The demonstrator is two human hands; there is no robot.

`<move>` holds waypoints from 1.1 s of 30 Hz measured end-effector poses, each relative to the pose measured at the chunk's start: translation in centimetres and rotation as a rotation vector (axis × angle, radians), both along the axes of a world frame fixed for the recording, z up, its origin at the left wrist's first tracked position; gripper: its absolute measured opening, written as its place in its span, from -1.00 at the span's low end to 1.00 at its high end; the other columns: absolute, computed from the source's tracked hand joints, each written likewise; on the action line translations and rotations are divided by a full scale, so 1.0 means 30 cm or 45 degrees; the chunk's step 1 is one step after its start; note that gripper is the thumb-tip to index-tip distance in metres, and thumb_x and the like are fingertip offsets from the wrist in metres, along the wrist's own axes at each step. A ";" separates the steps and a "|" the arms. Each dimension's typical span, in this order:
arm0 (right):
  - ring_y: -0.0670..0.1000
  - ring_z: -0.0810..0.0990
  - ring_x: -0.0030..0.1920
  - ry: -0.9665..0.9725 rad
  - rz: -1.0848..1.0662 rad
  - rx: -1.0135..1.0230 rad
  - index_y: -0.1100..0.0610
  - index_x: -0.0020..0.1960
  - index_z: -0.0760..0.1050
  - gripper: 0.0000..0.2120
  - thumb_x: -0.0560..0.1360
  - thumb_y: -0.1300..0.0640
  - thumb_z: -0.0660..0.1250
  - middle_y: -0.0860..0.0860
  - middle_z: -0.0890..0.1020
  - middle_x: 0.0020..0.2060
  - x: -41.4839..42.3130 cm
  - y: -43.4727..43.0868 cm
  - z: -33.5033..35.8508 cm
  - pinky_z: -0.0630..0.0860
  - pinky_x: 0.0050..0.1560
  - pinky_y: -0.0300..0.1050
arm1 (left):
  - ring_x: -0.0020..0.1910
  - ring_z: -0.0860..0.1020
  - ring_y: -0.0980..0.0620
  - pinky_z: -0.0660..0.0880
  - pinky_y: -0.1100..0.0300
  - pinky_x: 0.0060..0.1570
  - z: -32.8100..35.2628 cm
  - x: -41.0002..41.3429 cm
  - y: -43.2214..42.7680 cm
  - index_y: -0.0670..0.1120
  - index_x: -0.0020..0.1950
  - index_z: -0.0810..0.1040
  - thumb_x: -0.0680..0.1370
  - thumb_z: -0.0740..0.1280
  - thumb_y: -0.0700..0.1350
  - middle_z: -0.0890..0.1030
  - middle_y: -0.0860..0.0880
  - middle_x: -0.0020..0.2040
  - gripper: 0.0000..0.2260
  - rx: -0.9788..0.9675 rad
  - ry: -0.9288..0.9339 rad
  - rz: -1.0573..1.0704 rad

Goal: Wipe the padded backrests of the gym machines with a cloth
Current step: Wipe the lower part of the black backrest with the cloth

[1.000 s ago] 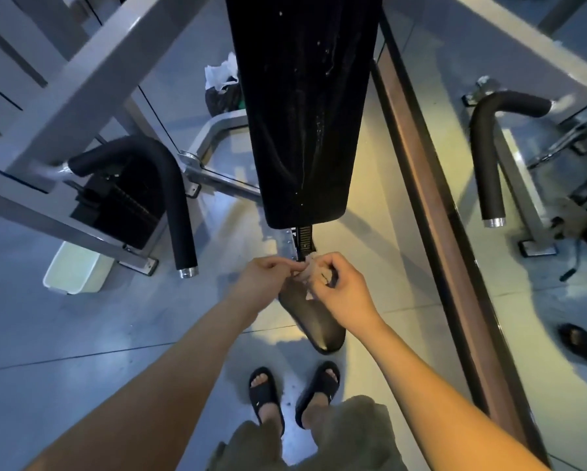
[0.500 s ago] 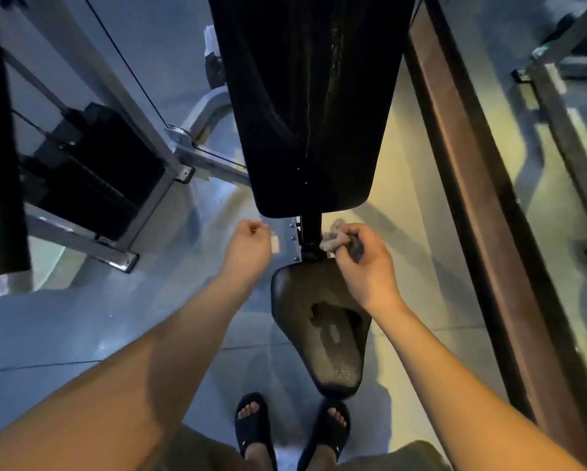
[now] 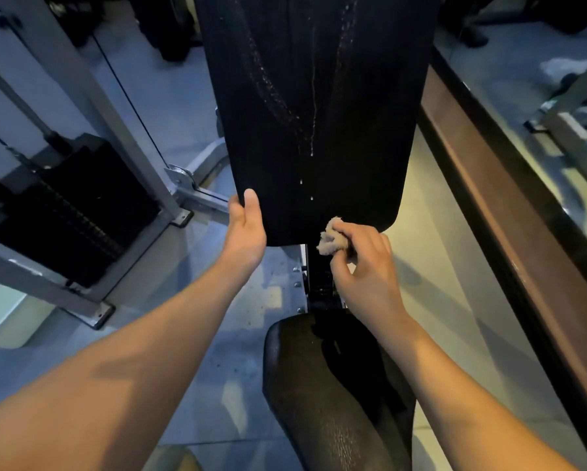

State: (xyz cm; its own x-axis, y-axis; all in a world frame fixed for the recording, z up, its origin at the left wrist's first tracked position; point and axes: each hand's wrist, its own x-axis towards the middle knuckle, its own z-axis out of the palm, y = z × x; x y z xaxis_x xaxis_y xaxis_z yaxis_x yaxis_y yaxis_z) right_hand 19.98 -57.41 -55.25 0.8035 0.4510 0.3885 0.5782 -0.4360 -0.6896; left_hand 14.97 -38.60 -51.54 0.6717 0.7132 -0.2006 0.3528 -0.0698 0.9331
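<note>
Fingers on my left hand (image 3: 246,229) grip the backrest (image 3: 316,113) edge.
Right hand (image 3: 363,263) pinches the balled cloth (image 3: 331,237) — just under the pad's lower rim.

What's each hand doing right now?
Left hand: closed on the backrest lower left edge.
Right hand: closed on the cloth.

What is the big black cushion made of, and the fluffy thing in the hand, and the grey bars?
The tall black padded backrest looks like vinyl or leatherette: fine grain, and droplets run down it rather than soaking in. The small beige crumpled cloth in the right hand seems soft terry or microfibre, with fuzzy edges. The grey machine frame bars look like painted metal: smooth, matte, bolted.
</note>
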 end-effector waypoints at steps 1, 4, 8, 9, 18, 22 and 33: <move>-0.08 0.45 0.17 -0.053 0.002 0.014 0.02 0.34 0.49 -0.65 0.57 0.19 0.33 -0.10 0.55 0.17 0.009 0.013 -0.017 0.54 0.13 0.01 | 0.31 0.28 0.18 0.17 0.25 0.26 -0.017 0.005 0.004 0.02 0.63 0.04 0.71 -0.09 0.22 0.32 0.14 0.38 -0.47 0.023 -0.029 -0.011; -0.07 0.41 0.15 -0.145 0.009 0.058 0.02 0.33 0.46 -0.64 0.56 0.23 0.34 -0.08 0.50 0.16 0.026 0.043 -0.065 0.54 0.09 0.04 | 0.18 0.39 0.31 0.24 0.34 0.21 -0.075 0.009 0.010 0.03 0.58 0.15 0.72 -0.04 0.17 0.36 0.20 0.29 -0.55 0.116 -0.170 -0.008; 0.00 0.45 0.16 -0.221 -0.038 0.202 0.10 0.35 0.47 -0.60 0.54 0.26 0.36 0.02 0.37 0.22 0.027 0.079 -0.107 0.58 0.06 -0.04 | 0.12 0.42 0.40 0.27 0.52 0.08 -0.121 0.015 0.017 0.02 0.54 0.25 0.74 -0.01 0.12 0.43 0.20 0.27 -0.60 0.180 -0.279 0.025; 0.01 0.46 0.17 -0.251 -0.052 0.236 0.14 0.36 0.47 -0.60 0.54 0.27 0.36 0.05 0.36 0.24 0.027 0.090 -0.112 0.57 0.08 -0.08 | 0.14 0.43 0.37 0.28 0.48 0.11 -0.125 0.016 0.019 0.01 0.53 0.26 0.74 -0.01 0.11 0.44 0.19 0.27 -0.60 0.196 -0.304 0.031; 0.10 0.46 0.05 -0.490 -0.278 0.072 0.16 0.26 0.57 -0.68 0.51 0.25 0.38 0.09 0.54 0.09 0.067 0.132 -0.128 0.49 0.04 -0.03 | 0.22 0.54 0.10 0.43 0.11 0.34 -0.092 0.040 0.068 0.00 0.28 0.58 0.66 -0.11 0.33 0.62 0.06 0.23 -0.39 -0.117 -0.338 0.182; 0.11 0.48 0.08 -0.526 -0.270 0.169 0.22 0.28 0.55 -0.66 0.51 0.34 0.35 0.14 0.53 0.12 0.070 0.169 -0.090 0.40 0.08 -0.23 | 0.16 0.55 -0.01 0.47 0.07 0.19 -0.057 0.116 0.073 -0.01 0.16 0.63 0.69 -0.03 0.16 0.64 -0.01 0.15 -0.52 -0.202 -0.319 0.517; 0.15 0.52 0.07 -0.635 -0.061 0.031 0.29 0.24 0.59 -0.71 0.52 0.34 0.36 0.18 0.59 0.10 0.065 0.230 -0.106 0.39 0.16 -0.23 | -0.16 0.43 0.05 0.35 0.20 -0.23 -0.083 0.162 0.079 -0.07 -0.11 0.59 0.66 0.05 -0.16 0.53 0.01 -0.15 -0.66 -0.042 -0.363 0.645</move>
State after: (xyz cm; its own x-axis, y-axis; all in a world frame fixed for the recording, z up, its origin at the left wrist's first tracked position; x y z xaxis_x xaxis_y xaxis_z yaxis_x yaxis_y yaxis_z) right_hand 21.93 -50.52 -58.44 0.5368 0.4039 0.7408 0.8198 -0.4575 -0.3446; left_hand 19.83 -36.23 -54.03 0.2795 0.9560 -0.0895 0.0689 0.0731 0.9949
